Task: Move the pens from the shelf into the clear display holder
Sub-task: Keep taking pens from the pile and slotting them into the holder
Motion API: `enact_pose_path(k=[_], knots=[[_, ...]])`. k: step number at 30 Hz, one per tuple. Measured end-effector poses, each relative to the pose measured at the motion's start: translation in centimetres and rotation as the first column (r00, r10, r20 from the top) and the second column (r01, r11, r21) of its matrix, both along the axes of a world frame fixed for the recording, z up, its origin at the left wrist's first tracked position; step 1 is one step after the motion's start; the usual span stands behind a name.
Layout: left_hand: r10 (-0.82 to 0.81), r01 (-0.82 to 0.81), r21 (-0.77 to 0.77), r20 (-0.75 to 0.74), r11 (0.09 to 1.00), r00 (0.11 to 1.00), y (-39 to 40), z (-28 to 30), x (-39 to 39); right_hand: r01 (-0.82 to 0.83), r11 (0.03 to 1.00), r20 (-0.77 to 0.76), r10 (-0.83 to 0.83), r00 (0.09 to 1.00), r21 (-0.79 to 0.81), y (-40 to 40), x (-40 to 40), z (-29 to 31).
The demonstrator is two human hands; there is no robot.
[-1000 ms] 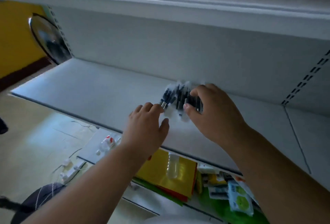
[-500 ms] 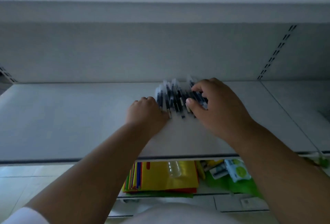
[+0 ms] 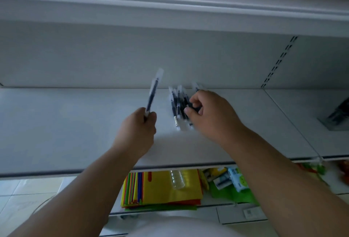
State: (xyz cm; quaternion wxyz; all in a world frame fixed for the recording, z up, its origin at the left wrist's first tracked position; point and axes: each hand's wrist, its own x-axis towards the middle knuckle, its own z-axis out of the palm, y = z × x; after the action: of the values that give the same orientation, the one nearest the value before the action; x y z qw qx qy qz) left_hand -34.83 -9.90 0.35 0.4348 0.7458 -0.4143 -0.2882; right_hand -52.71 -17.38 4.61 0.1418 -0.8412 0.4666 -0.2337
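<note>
A loose bunch of pens lies toward the back middle of the shelf. The left hand pinches one pen upright by its lower end, just left of the bunch; the right hand curls over the bunch, seemingly picking out more. This looks like the gathering step; next they must go to what may be the clear holder at the shelf's right edge.

Nothing readable here

A small white label on one pen in the pile at centre frame is too blurred to read; print on the packets at lower right is illegible too.
</note>
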Motion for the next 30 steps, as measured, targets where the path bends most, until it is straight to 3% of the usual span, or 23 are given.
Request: enact_pose_path(k=[1, 3, 9, 15, 21, 26, 30], knots=[[0.027, -0.040, -0.055, -0.227, 0.998, 0.974, 0.9, 0.1, -0.1, 0.008, 0.999, -0.015, -0.007, 1.000, 0.031, -0.5, 0.6, -0.4], [0.004, -0.053, -0.102, -0.433, 0.993, 0.902, 2.5, 0.2, -0.4, 0.018, 0.997, -0.072, -0.012, 0.997, 0.081, -1.5, 1.8, -0.9], [-0.059, 0.005, -0.121, -0.444, 0.993, 0.894, 5.3, 0.2, -0.3, 0.030, 0.996, -0.239, -0.009, 0.971, 0.081, -3.6, 4.9, -2.8], [-0.059, 0.027, -0.083, -0.412, 0.996, 0.909, 6.4, 0.4, -0.3, 0.146, 0.982, -0.210, -0.118, 0.971, 0.123, -3.5, 5.0, -3.7], [-0.064, 0.031, -0.085, -0.416, 0.996, 0.907, 6.2, 0.8, -0.1, 0.155, 0.938, 0.020, -0.170, 0.985, 0.310, -2.7, 3.9, -3.1], [-0.055, 0.009, -0.101, -0.468, 0.995, 0.882, 5.1, 1.3, -1.1, 0.008, 0.839, 0.327, -0.221, 0.919, 0.544, -0.1, 1.6, -1.5], [-0.121, 0.065, -0.129, -0.500, 0.989, 0.857, 3.7, 1.2, -3.5, 0.012, 0.866, 0.426, -0.258, 0.867, 0.500, 1.8, -2.4, 0.1]])
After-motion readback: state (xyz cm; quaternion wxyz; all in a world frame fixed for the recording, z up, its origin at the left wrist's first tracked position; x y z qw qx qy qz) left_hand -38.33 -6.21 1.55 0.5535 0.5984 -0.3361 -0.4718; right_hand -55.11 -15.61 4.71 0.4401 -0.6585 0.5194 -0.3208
